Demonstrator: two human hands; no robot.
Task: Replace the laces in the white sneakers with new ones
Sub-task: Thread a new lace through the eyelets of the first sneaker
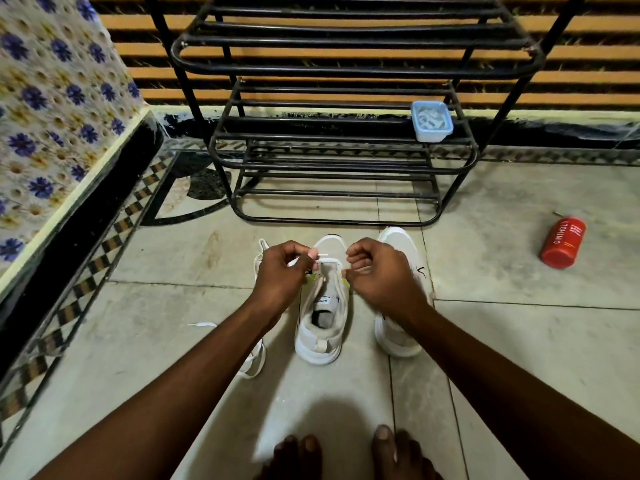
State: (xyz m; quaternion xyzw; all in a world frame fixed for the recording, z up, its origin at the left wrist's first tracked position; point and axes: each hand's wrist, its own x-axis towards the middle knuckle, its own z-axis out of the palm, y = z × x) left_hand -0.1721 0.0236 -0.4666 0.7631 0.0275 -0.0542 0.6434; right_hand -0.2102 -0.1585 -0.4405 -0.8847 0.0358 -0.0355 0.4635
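Two white sneakers stand side by side on the tiled floor, toes pointing away from me. Over the left sneaker [323, 327] my left hand [282, 271] pinches a white lace end [322, 255] whose tip pokes out above the tongue. My right hand [379, 271] is curled at the shoe's right eyelet edge and seems to pinch lace there; the lace itself is hidden. The right sneaker [398, 244] is partly covered by my right forearm. A loose white lace [254, 367] lies on the floor under my left forearm.
A black metal shoe rack [339, 161] stands just beyond the sneakers, with a small blue tub [432, 121] on a shelf. A red can [562, 242] lies on the floor at right. A flower-patterned covered ledge [52, 133] runs along the left. My bare toes [346, 452] show at the bottom.
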